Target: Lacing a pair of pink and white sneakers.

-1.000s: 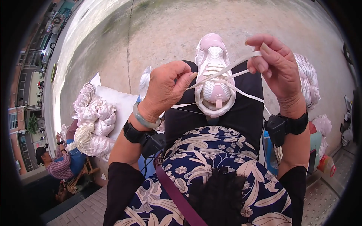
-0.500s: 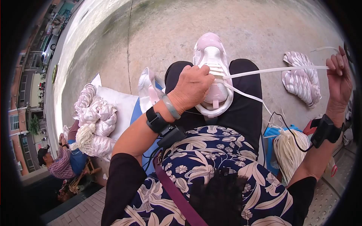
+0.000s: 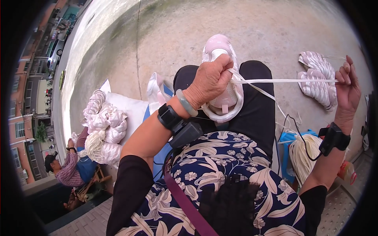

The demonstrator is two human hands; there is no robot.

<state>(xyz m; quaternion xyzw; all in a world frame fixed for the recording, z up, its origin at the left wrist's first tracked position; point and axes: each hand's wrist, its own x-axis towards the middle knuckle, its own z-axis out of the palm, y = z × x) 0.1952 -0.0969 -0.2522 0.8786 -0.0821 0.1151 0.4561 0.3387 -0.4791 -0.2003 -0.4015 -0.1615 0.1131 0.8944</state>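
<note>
A pink and white sneaker [image 3: 219,44] rests between my knees, toe pointing away, its tongue tab toward me. My left hand [image 3: 212,82] is closed over the eyelets, pinching a white shoelace near the sneaker's right side; the fingertips are partly hidden. From there the shoelace [image 3: 283,80] runs taut and nearly level to my right hand [image 3: 347,80], raised at the far right, which grips it between thumb and fingers. Another stretch of lace slants from the sneaker down past my right knee.
Bundled pink and white shoe uppers [image 3: 318,82] lie on the concrete at right. A hank of white laces [image 3: 303,153] sits in a blue bag by my right forearm. More bundles [image 3: 106,126] are piled at left, near a seated person [image 3: 71,169]. A black cable hangs from my right wrist device.
My left hand has turned and risen slightly off the sneaker with lace in its fingers. My right hand has shifted a little inward and lower, the lace still stretched.
</note>
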